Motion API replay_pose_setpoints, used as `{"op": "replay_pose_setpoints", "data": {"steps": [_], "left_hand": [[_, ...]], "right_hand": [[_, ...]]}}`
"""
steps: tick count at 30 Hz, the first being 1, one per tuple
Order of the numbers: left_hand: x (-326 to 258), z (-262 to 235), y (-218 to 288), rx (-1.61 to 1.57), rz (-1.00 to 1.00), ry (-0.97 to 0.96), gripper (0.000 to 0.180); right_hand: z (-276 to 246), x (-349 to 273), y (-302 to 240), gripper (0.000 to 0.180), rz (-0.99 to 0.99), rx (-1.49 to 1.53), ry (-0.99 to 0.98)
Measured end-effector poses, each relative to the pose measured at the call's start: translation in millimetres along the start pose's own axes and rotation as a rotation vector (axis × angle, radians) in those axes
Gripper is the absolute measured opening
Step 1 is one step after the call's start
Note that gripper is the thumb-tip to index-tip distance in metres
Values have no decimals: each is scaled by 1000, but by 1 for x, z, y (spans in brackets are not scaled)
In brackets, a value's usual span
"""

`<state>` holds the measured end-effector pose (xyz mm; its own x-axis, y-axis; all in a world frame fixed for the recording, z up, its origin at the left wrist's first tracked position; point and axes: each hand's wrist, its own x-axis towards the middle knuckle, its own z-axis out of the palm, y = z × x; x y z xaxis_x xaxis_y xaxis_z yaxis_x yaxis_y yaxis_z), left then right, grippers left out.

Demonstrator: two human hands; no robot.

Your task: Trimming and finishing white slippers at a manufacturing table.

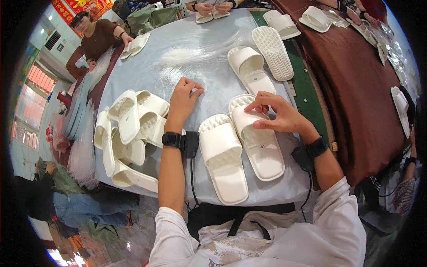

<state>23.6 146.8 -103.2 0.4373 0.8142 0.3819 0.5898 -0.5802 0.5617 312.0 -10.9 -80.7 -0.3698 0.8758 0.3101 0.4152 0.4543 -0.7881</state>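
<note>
A pair of cream slippers lies side by side before me, soles down: the left slipper (pixel 220 151) and the right slipper (pixel 260 149). My right hand (pixel 282 115) is over the strap of the right one, thumb and forefinger apart, with nothing gripped. Further left, my left hand (pixel 184 98) has its fingers curled together at the near edge of some clear plastic bags (pixel 191 58). Whether a bag is pinched in them cannot be made out. Beyond my right hand lie an upright slipper (pixel 251 69) and an overturned slipper (pixel 273 53) showing its textured sole.
A heap of cream slippers (pixel 129 120) stands left of my left forearm. More slippers lie on the brown-covered table (pixel 347 98) at right. A person (pixel 95 38) at the far left touches slippers; other people's hands (pixel 213 9) work at the far edge.
</note>
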Motion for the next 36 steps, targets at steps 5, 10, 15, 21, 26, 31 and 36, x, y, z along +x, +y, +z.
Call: {"op": "replay_pose_setpoints", "data": {"steps": [5,10,15,21,26,31,36], "left_hand": [[-6,3,42,-96,260,62,12],[-25,-3,86,-219,394,-169,17],[-27,6,90,-362,398,-214,24],[-26,14,85,-519,386,-203,22],[-26,15,83,-552,410,-160,25],[-27,20,90,-633,317,-209,23],[-18,9,77,-194,428,-242,20]], "right_hand": [[14,2,-3,29,-75,137,254],[35,10,-21,36,-161,-27,372],[34,6,-16,44,-117,23,299],[31,7,-10,38,-71,24,232],[36,9,-15,27,-108,-5,276],[40,7,-13,14,-61,33,324],[35,5,-27,12,-80,17,356]]}}
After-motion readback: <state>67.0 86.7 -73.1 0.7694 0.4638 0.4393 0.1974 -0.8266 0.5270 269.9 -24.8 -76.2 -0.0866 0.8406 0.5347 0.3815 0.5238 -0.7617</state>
